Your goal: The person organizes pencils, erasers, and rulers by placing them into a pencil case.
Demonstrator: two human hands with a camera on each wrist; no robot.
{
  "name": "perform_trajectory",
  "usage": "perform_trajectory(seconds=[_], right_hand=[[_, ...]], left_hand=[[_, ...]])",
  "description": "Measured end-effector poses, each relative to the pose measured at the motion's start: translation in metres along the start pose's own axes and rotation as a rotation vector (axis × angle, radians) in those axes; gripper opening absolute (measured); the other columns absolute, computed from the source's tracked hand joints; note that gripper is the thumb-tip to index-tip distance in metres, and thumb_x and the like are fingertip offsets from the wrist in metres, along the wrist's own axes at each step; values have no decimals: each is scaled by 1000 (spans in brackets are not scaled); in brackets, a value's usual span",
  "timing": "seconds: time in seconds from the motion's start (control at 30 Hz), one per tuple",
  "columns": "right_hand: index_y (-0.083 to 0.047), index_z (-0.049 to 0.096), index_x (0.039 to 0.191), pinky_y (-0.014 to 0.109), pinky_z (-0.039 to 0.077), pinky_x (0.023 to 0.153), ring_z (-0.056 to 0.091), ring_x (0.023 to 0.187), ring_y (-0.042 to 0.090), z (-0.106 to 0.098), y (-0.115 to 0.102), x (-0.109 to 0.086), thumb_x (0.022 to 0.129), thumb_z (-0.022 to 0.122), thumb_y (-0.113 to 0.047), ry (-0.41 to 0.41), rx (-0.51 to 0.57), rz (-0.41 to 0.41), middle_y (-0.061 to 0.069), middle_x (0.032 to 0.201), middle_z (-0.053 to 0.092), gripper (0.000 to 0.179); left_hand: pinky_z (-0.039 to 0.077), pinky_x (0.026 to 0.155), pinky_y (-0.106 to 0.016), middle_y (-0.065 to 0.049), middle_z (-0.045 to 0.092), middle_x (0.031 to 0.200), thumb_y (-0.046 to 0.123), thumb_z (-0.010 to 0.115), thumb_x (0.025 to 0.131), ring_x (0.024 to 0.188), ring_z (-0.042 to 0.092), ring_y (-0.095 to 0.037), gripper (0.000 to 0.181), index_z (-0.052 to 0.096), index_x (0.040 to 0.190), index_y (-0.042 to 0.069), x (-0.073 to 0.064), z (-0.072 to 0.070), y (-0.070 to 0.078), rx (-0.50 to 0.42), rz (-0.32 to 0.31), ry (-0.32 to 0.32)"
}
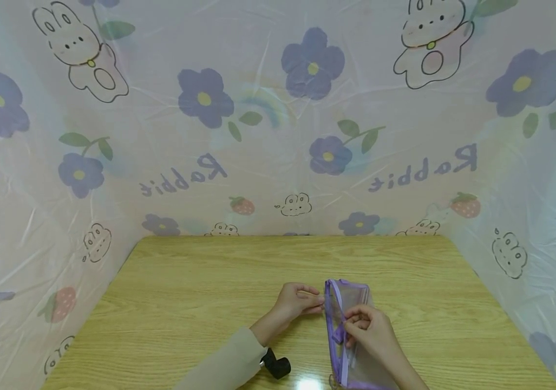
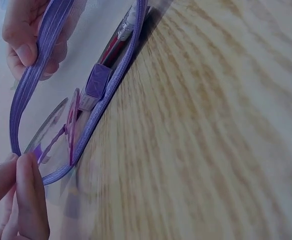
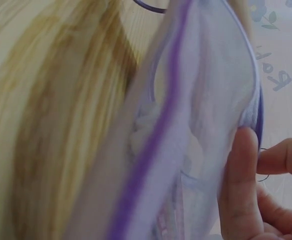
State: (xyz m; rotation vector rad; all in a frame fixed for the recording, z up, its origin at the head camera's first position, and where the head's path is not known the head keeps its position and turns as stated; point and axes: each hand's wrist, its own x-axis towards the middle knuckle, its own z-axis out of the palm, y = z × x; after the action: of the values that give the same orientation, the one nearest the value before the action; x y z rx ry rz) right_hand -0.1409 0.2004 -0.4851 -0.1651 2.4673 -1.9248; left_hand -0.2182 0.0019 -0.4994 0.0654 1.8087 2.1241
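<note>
A see-through mesh pencil case [image 1: 353, 295] with purple trim lies at the front right of the table, its mouth spread apart. My left hand [image 1: 297, 300] pinches the far end of the purple rim [image 2: 28, 87] between thumb and fingers. Farther along, my right hand [image 1: 372, 327] pinches the rim of the opening, thumb against fingers. Inside, the left wrist view shows a small block in a purple sleeve [image 2: 95, 82], a pencil [image 2: 118, 42] with a metal band, and a clear flat piece with a pink edge [image 2: 71, 127]. Mesh blurs the contents in the right wrist view.
The wood-grain table [image 1: 185, 287] is enclosed by a pale patterned curtain [image 1: 258, 162] at the back and both sides. A black device [image 1: 276, 364] sits at the left wrist, by the sleeve cuff.
</note>
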Motion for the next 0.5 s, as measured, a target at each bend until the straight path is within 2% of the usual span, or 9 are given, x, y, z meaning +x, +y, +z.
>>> perform_trajectory(seconds=[0.2,0.5], right_hand=[[14,63,99,29,57,52,64,50,21,0,1,0,83,66,11,3,-1,17,13,79,65,16],[13,63,98,31,58,52,64,50,20,0,-1,0,82,66,10,5,-6,3,11,78,64,16]], left_hand=[[61,76,-38,-22,72,87,-7,73,87,79,73,-30,19,66,103,-12,4,3,-3,-18,-2,5],[61,74,-37,-21,72,84,-10,73,85,77,73,-30,17,67,100,-13,8,8,-3,-30,30,14]])
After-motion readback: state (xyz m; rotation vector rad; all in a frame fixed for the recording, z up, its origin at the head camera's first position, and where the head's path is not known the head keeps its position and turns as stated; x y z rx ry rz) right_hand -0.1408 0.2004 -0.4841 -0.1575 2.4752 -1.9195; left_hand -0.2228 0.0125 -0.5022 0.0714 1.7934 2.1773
